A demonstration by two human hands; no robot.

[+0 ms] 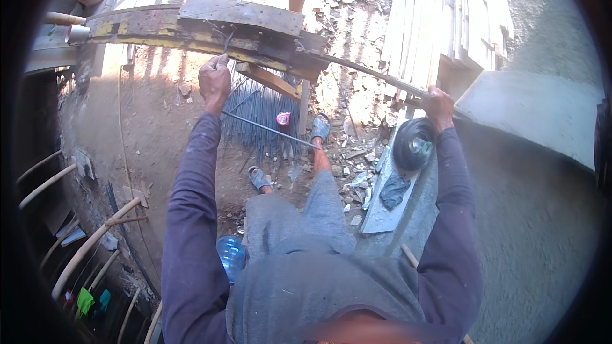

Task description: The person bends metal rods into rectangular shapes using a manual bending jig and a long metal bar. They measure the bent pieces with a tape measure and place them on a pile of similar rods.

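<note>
A worn wooden beam (146,22) with yellow paint stains runs across the far side, a flat plate (239,14) on top of it. My left hand (215,83) is closed around a thin metal rod just in front of the beam; its bent upper end (228,39) reaches onto the wood. From beneath my left wrist a dark length of rod (271,130) slants down to the right; whether it is the same piece is hidden. My right hand (438,107) grips the near end of a long metal bar (376,75), whose far end meets the beam's right end.
Many thin steel rods (255,111) lie below the beam, with a pink tape measure (284,118) on them. A black round object (413,144) rests on a board (382,213) at right. Planks (424,19) are stacked beyond. A blue water bottle (231,258) stands by my leg.
</note>
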